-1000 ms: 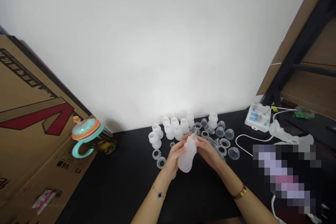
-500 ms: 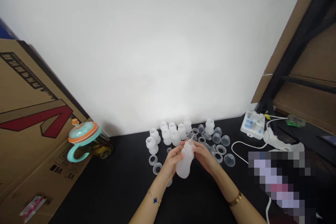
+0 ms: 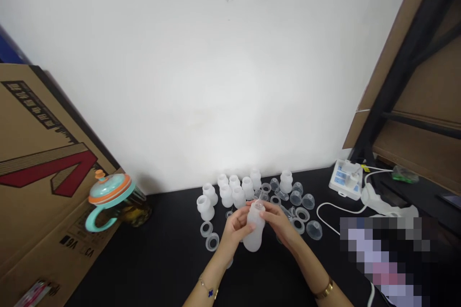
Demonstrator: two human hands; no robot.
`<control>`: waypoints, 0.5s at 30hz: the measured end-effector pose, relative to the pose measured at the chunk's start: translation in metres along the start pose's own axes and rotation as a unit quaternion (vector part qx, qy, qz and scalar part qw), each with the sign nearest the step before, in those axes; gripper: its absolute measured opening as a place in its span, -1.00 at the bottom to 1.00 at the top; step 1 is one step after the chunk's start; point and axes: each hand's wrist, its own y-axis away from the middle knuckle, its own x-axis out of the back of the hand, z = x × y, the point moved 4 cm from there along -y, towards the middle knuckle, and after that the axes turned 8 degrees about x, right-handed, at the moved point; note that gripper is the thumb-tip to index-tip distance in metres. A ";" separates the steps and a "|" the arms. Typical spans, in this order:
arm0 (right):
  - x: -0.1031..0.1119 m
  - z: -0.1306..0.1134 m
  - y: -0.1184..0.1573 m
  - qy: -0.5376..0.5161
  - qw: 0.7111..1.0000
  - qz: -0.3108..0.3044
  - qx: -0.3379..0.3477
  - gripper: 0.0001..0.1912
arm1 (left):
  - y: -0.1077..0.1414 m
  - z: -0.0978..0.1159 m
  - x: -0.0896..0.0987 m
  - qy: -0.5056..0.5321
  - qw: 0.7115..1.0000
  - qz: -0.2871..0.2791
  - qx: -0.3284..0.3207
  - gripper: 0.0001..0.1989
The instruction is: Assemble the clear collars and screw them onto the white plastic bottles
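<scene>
A frosted white bottle [image 3: 253,236] stands nearly upright between my hands, with a small clear piece [image 3: 258,205] at its mouth. My left hand [image 3: 236,230] is wrapped round the bottle's left side, thumb across its front. My right hand [image 3: 276,219] has its fingers at the bottle's neck and the clear piece. Behind them stand several open white bottles [image 3: 226,195]. Clear rings [image 3: 212,242] lie to the left of my hands, and more rings [image 3: 302,214] and clear domed caps [image 3: 314,230] lie to the right.
A jug [image 3: 111,192] with a turquoise lid stands at the left by a cardboard box [image 3: 32,220]. On the right are a white power strip [image 3: 345,180], a white cable [image 3: 336,205] and a blurred-out object [image 3: 382,259]. The white wall [image 3: 230,81] rises behind the black table.
The view has tilted slightly upward, so the table things sit lower. The bottle is a little more upright, and my right fingers have closed in at its mouth.
</scene>
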 end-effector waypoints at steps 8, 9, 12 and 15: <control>-0.004 -0.004 -0.001 0.019 1.000 0.018 0.002 -0.55 | -0.001 -0.005 0.002 -0.096 0.990 0.071 -0.069 -0.51; -0.005 -0.005 -0.001 0.021 1.000 0.019 0.003 -0.56 | 0.000 -0.004 0.001 -0.100 0.990 0.074 -0.072 -0.51; -0.006 -0.005 -0.001 0.025 1.000 0.017 0.005 -0.58 | 0.002 -0.001 -0.002 -0.112 0.987 0.079 -0.081 -0.52; -0.004 -0.003 -0.001 0.028 0.999 0.025 0.006 -0.58 | 0.006 0.001 -0.004 -0.141 0.981 0.096 -0.092 -0.53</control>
